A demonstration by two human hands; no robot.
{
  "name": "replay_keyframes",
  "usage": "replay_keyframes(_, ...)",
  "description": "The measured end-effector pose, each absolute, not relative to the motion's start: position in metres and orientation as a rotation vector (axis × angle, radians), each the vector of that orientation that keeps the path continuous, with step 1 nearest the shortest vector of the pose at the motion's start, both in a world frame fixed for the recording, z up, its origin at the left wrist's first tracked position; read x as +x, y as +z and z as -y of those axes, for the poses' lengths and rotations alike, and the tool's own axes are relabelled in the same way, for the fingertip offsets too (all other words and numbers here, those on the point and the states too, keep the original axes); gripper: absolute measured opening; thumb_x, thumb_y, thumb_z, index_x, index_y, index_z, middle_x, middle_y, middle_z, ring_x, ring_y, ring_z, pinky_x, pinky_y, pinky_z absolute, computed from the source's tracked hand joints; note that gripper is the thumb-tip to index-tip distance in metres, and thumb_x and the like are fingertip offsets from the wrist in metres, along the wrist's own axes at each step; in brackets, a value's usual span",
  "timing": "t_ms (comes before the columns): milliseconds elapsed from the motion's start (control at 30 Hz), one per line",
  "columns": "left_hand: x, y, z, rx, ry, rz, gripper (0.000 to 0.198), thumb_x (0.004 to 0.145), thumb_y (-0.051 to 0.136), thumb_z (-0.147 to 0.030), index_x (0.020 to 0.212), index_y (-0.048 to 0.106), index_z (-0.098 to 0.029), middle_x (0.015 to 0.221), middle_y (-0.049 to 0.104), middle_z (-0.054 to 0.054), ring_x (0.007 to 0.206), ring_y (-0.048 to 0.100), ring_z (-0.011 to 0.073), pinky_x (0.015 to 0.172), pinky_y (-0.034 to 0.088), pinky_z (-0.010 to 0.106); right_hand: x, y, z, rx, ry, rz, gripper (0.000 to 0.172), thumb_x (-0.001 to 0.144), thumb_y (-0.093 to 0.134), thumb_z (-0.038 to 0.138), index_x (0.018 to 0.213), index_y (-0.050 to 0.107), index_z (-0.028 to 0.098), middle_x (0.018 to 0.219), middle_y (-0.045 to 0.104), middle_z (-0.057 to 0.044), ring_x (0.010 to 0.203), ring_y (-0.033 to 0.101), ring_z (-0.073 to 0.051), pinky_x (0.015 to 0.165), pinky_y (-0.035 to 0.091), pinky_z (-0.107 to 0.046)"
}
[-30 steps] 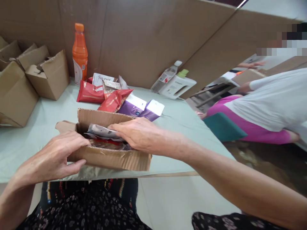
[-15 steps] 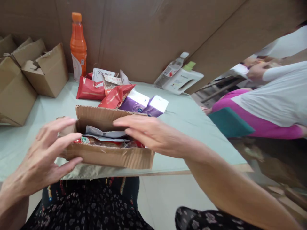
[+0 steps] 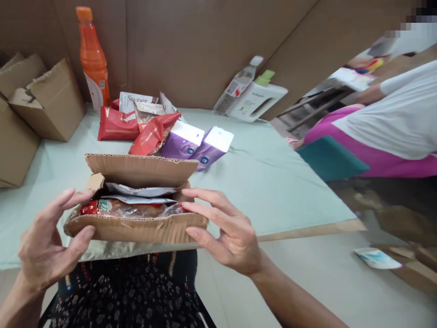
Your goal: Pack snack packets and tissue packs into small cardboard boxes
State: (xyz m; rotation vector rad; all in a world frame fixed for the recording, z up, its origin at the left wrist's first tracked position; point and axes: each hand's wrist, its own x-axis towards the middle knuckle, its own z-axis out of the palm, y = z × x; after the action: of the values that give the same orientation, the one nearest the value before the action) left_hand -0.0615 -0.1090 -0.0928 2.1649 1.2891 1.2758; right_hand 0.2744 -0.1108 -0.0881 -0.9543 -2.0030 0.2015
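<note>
A small open cardboard box (image 3: 146, 229) sits at the front edge of the table, its long back flap raised. Inside lie flat white-grey packets (image 3: 141, 190) and, in front of them, a clear and red wrapped snack pack (image 3: 133, 210). My left hand (image 3: 54, 237) is at the box's left end, fingers at the side flap and thumb on the front wall. At the right end, my right hand (image 3: 225, 230) has its fingers over the edge and its thumb against the front. Both hands grip the box lightly between them.
Red snack bags (image 3: 118, 124) and purple-white tissue packs (image 3: 213, 146) lie behind the box. An orange drink bottle (image 3: 94, 64), a clear bottle (image 3: 239, 86) and a white jug (image 3: 257, 101) stand farther back. More cardboard boxes (image 3: 54, 102) are left. Another person (image 3: 403, 118) sits at right.
My right hand has come off the top of the contents to the box's right end, thumb now in front. My left hand has shifted slightly lower at the left end. The view has shifted too.
</note>
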Motion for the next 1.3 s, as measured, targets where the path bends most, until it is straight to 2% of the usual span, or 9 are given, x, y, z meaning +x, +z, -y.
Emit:
replay_keyframes(167, -0.064, -0.077, 0.1, 2.228, 1.359, -1.167, 0.074, 0.084, 0.076, -0.016, 0.152, 0.058, -0.038, 0.131, 0.076, 0.004, 0.118, 0.072, 0.0311, 0.107, 0.06, 0.054, 0.277, -0.087, 0.106, -0.859, 0.267, 2.009, 0.03, 0.089, 0.071, 0.018, 0.119, 0.073, 0.025, 0.121, 0.08, -0.012, 0.12, 0.073, -0.033, 0.097, 0.061, -0.053)
replay_keyframes(367, -0.064, -0.082, 0.102, 1.972, 1.49, -1.14, 0.057, 0.096, 0.057, -0.066, 0.144, 0.067, -0.037, 0.137, 0.071, 0.007, 0.126, 0.066, 0.0344, 0.111, 0.057, 0.055, 0.288, -0.053, 0.113, -0.633, 0.638, 2.174, 0.003, 0.099, 0.068, 0.029, 0.098, 0.071, 0.028, 0.11, 0.082, -0.007, 0.118, 0.074, -0.03, 0.102, 0.06, -0.052)
replay_keyframes(433, -0.068, -0.083, 0.103, 1.955, 1.545, -1.167, 0.055, 0.098, 0.05, -0.071, 0.133, 0.075, -0.037, 0.124, 0.072, 0.006, 0.118, 0.066, 0.0322, 0.11, 0.055, 0.053, 0.287, -0.042, 0.114, -0.497, 0.85, 2.218, 0.016, 0.103, 0.064, 0.04, 0.1, 0.071, 0.026, 0.104, 0.083, -0.008, 0.109, 0.077, -0.027, 0.097, 0.063, -0.046)
replay_keyframes(533, -0.073, -0.081, 0.103, 2.043, 1.528, -1.123, 0.039, 0.1, 0.057, -0.049, 0.13, 0.077, -0.034, 0.114, 0.073, 0.004, 0.105, 0.066, 0.0274, 0.096, 0.057, 0.05, 0.28, -0.036, 0.111, -0.421, 1.081, 2.159, 0.022, 0.109, 0.052, 0.034, 0.117, 0.071, 0.026, 0.101, 0.082, -0.008, 0.095, 0.079, -0.021, 0.085, 0.065, -0.037)
replay_keyframes(633, -0.074, -0.075, 0.1, 2.144, 1.428, -1.107, 0.042, 0.093, 0.064, -0.027, 0.133, 0.074, -0.033, 0.113, 0.075, 0.004, 0.101, 0.068, 0.0268, 0.081, 0.058, 0.046, 0.273, -0.041, 0.108, -0.465, 1.15, 2.155, 0.029, 0.108, 0.052, 0.018, 0.128, 0.069, 0.027, 0.103, 0.082, -0.007, 0.091, 0.08, -0.018, 0.079, 0.065, -0.031)
replay_keyframes(867, -0.064, -0.069, 0.097, 2.202, 1.333, -1.188, 0.045, 0.086, 0.073, -0.023, 0.131, 0.07, -0.032, 0.106, 0.072, 0.004, 0.095, 0.066, 0.0234, 0.077, 0.059, 0.039, 0.262, -0.038, 0.102, -0.49, 0.855, 2.235, 0.03, 0.101, 0.057, 0.008, 0.121, 0.072, 0.025, 0.103, 0.083, -0.006, 0.09, 0.079, -0.016, 0.081, 0.064, -0.03)
replay_keyframes(1100, -0.055, -0.082, 0.12, 2.099, 1.377, -1.579, 0.04, 0.096, 0.066, -0.018, 0.134, 0.065, -0.03, 0.121, 0.075, 0.001, 0.104, 0.072, 0.02, 0.09, 0.063, 0.036, 0.206, -0.032, 0.066, -0.384, 0.412, 2.674, 0.037, 0.105, 0.048, 0.008, 0.136, 0.068, 0.015, 0.144, 0.071, -0.012, 0.14, 0.061, -0.024, 0.113, 0.054, -0.042)
replay_keyframes(1200, -0.051, -0.085, 0.126, 2.018, 1.377, -1.628, 0.037, 0.098, 0.064, -0.018, 0.133, 0.066, -0.029, 0.123, 0.076, 0.001, 0.105, 0.074, 0.02, 0.093, 0.064, 0.036, 0.187, -0.039, 0.06, -0.337, 0.467, 2.838, 0.036, 0.104, 0.047, 0.008, 0.134, 0.068, 0.01, 0.14, 0.072, -0.016, 0.13, 0.067, -0.025, 0.109, 0.055, -0.045)
replay_keyframes(1300, -0.048, -0.084, 0.123, 2.033, 1.403, -1.558, 0.034, 0.096, 0.064, -0.017, 0.128, 0.069, -0.028, 0.111, 0.078, 0.001, 0.093, 0.074, 0.0185, 0.08, 0.064, 0.033, 0.173, -0.046, 0.059, -0.356, 0.439, 2.972, 0.027, 0.103, 0.052, 0.01, 0.119, 0.073, 0.008, 0.12, 0.078, -0.017, 0.11, 0.072, -0.026, 0.102, 0.056, -0.043)
